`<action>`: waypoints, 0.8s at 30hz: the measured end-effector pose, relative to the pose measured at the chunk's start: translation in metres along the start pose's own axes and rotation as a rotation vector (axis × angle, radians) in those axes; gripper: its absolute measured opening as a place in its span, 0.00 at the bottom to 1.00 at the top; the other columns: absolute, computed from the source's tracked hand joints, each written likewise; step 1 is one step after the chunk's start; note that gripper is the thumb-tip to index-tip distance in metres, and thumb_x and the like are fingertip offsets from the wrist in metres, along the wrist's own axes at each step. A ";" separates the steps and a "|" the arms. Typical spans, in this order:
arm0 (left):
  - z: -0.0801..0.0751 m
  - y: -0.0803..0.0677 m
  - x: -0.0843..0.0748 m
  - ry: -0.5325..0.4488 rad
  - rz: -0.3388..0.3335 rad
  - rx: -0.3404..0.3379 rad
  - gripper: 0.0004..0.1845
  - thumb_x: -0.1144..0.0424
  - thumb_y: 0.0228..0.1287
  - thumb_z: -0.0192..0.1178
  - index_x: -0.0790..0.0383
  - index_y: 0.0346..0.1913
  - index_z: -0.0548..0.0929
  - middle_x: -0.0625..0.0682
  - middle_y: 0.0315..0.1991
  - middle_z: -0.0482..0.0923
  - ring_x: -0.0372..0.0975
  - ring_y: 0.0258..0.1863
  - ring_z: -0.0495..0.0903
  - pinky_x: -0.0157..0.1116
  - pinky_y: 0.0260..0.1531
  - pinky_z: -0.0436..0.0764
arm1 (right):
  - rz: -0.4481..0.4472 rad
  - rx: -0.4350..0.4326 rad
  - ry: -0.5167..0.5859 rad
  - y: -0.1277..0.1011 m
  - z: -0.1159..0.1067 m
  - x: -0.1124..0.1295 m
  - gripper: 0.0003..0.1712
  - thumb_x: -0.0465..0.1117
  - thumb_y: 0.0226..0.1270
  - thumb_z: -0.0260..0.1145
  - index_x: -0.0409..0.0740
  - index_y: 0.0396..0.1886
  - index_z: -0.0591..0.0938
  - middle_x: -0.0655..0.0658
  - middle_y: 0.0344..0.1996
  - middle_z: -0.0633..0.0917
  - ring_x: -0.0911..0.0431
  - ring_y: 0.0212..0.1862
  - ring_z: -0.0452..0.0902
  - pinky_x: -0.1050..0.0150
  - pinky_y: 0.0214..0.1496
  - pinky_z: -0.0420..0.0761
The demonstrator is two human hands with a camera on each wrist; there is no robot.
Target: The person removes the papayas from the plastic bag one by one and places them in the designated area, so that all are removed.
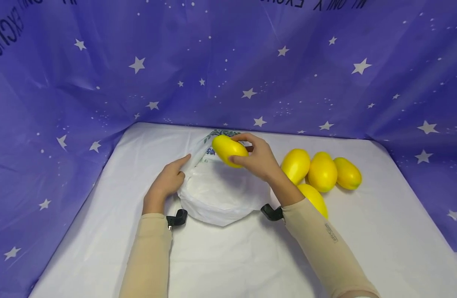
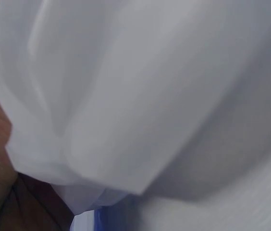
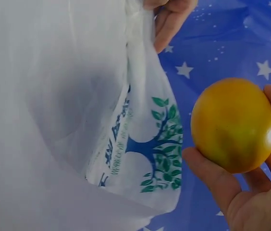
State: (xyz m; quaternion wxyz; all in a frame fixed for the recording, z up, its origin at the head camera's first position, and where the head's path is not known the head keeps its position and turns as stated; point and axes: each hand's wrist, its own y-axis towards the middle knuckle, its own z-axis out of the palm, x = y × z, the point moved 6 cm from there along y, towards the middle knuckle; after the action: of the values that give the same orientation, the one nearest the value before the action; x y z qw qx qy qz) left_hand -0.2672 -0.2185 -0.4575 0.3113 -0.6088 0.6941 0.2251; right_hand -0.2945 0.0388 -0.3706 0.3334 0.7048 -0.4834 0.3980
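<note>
My right hand grips a smooth yellow mango between thumb and fingers, above the far side of a white plastic bag. The bag lies with its wide mouth facing up. At its left rim, my left hand holds the plastic, index finger stretched forward along the edge. Seen from the right wrist, the mango is beside the bag's printed green-and-blue tree, outside the plastic. Bag film fills most of the left wrist view and hides the left fingertips.
Several more yellow mangoes lie in a cluster on the white-covered table, right of the bag; the nearest is partly behind my right forearm. A purple star-printed curtain hangs behind the table and along its sides.
</note>
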 end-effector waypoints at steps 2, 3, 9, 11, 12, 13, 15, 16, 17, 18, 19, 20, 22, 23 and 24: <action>0.000 0.000 -0.001 0.003 -0.001 -0.002 0.34 0.73 0.66 0.40 0.56 0.76 0.58 0.58 0.74 0.57 0.54 0.73 0.53 0.52 0.72 0.53 | -0.014 -0.005 -0.009 -0.007 -0.003 0.003 0.30 0.49 0.51 0.77 0.64 0.56 0.80 0.58 0.58 0.76 0.52 0.51 0.78 0.57 0.40 0.85; 0.000 -0.001 -0.001 0.002 -0.002 -0.003 0.34 0.73 0.66 0.40 0.56 0.76 0.58 0.58 0.74 0.57 0.53 0.73 0.54 0.51 0.72 0.53 | -0.020 -0.010 -0.014 -0.011 -0.005 0.005 0.30 0.49 0.51 0.77 0.65 0.56 0.80 0.59 0.58 0.76 0.52 0.51 0.78 0.57 0.40 0.85; 0.000 -0.001 -0.001 0.002 0.001 -0.001 0.34 0.73 0.66 0.40 0.57 0.76 0.57 0.59 0.74 0.57 0.54 0.73 0.53 0.52 0.72 0.53 | -0.010 -0.053 0.013 -0.031 -0.024 0.009 0.30 0.49 0.51 0.77 0.66 0.57 0.79 0.59 0.60 0.74 0.53 0.53 0.77 0.55 0.42 0.85; 0.001 -0.001 -0.001 0.001 0.000 0.002 0.34 0.73 0.66 0.39 0.57 0.76 0.57 0.59 0.74 0.56 0.54 0.73 0.53 0.52 0.72 0.53 | -0.011 -0.067 0.044 -0.038 -0.032 0.009 0.31 0.47 0.52 0.78 0.63 0.58 0.79 0.57 0.60 0.74 0.52 0.54 0.77 0.54 0.43 0.85; 0.001 -0.001 -0.001 0.002 0.000 0.004 0.34 0.73 0.66 0.39 0.57 0.76 0.57 0.59 0.74 0.56 0.55 0.73 0.53 0.52 0.72 0.53 | -0.010 -0.075 0.054 -0.041 -0.036 0.009 0.31 0.47 0.52 0.77 0.62 0.58 0.79 0.57 0.60 0.74 0.52 0.55 0.77 0.54 0.43 0.85; 0.001 -0.001 -0.002 0.003 0.001 0.005 0.34 0.73 0.66 0.39 0.57 0.76 0.57 0.59 0.74 0.56 0.55 0.73 0.53 0.52 0.72 0.53 | -0.009 -0.084 0.065 -0.044 -0.041 0.009 0.31 0.46 0.52 0.77 0.62 0.58 0.79 0.56 0.60 0.74 0.52 0.55 0.77 0.55 0.43 0.84; 0.002 -0.001 -0.002 0.003 -0.001 0.005 0.34 0.73 0.66 0.39 0.57 0.76 0.57 0.59 0.74 0.56 0.54 0.73 0.53 0.52 0.72 0.52 | -0.002 -0.105 0.075 -0.051 -0.049 0.008 0.32 0.45 0.52 0.78 0.61 0.59 0.79 0.54 0.59 0.76 0.53 0.54 0.78 0.56 0.40 0.84; 0.001 -0.001 -0.002 0.003 -0.001 0.005 0.34 0.73 0.66 0.39 0.56 0.76 0.57 0.59 0.74 0.56 0.54 0.73 0.53 0.52 0.72 0.52 | -0.002 -0.117 0.077 -0.054 -0.054 0.008 0.32 0.45 0.52 0.78 0.61 0.59 0.79 0.54 0.59 0.76 0.53 0.53 0.78 0.57 0.40 0.84; 0.001 -0.001 -0.002 0.005 0.002 0.005 0.34 0.73 0.66 0.39 0.57 0.77 0.57 0.59 0.74 0.55 0.55 0.73 0.52 0.52 0.72 0.52 | 0.000 -0.130 0.073 -0.056 -0.058 0.007 0.32 0.45 0.52 0.78 0.61 0.59 0.79 0.54 0.58 0.76 0.53 0.52 0.78 0.57 0.40 0.84; 0.001 -0.001 -0.002 0.006 0.003 0.004 0.34 0.73 0.66 0.39 0.57 0.77 0.56 0.59 0.74 0.55 0.55 0.73 0.52 0.52 0.72 0.52 | 0.006 -0.143 0.074 -0.059 -0.062 0.006 0.32 0.45 0.52 0.78 0.61 0.59 0.79 0.54 0.58 0.77 0.53 0.52 0.79 0.58 0.40 0.84; 0.001 -0.001 -0.002 0.006 0.004 0.002 0.34 0.73 0.65 0.39 0.57 0.76 0.57 0.59 0.74 0.55 0.54 0.73 0.52 0.52 0.72 0.52 | 0.011 -0.155 0.074 -0.061 -0.066 0.004 0.32 0.45 0.52 0.78 0.61 0.59 0.79 0.54 0.58 0.77 0.53 0.51 0.79 0.57 0.40 0.84; 0.001 -0.001 -0.003 0.007 0.007 0.001 0.35 0.73 0.65 0.39 0.57 0.76 0.57 0.59 0.74 0.55 0.54 0.73 0.52 0.52 0.72 0.52 | 0.019 -0.166 0.070 -0.063 -0.070 0.002 0.32 0.46 0.52 0.78 0.62 0.59 0.79 0.54 0.58 0.77 0.54 0.51 0.79 0.57 0.39 0.84; 0.001 -0.001 -0.003 0.007 0.008 0.004 0.35 0.74 0.65 0.39 0.57 0.76 0.57 0.59 0.74 0.55 0.55 0.73 0.52 0.52 0.72 0.52 | 0.034 -0.190 0.063 -0.068 -0.077 -0.001 0.31 0.47 0.53 0.77 0.63 0.58 0.79 0.56 0.58 0.76 0.54 0.52 0.78 0.56 0.41 0.85; 0.001 -0.001 -0.003 0.007 0.008 0.007 0.35 0.74 0.65 0.38 0.58 0.76 0.56 0.59 0.74 0.55 0.55 0.73 0.52 0.52 0.72 0.52 | 0.045 -0.201 0.059 -0.070 -0.080 -0.003 0.31 0.48 0.53 0.77 0.64 0.58 0.79 0.56 0.58 0.76 0.54 0.52 0.78 0.56 0.41 0.85; 0.002 -0.001 -0.004 0.004 0.007 0.008 0.35 0.74 0.65 0.39 0.57 0.76 0.57 0.59 0.74 0.55 0.54 0.73 0.52 0.52 0.72 0.52 | 0.059 -0.212 0.052 -0.073 -0.083 -0.005 0.30 0.48 0.52 0.78 0.65 0.57 0.79 0.57 0.58 0.75 0.54 0.52 0.78 0.55 0.40 0.85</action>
State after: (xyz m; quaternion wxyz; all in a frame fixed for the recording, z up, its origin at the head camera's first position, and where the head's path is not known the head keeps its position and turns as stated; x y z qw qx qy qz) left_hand -0.2654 -0.2149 -0.4560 0.3114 -0.6056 0.6978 0.2222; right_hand -0.2461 0.1348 -0.3433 0.4065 0.6406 -0.5344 0.3724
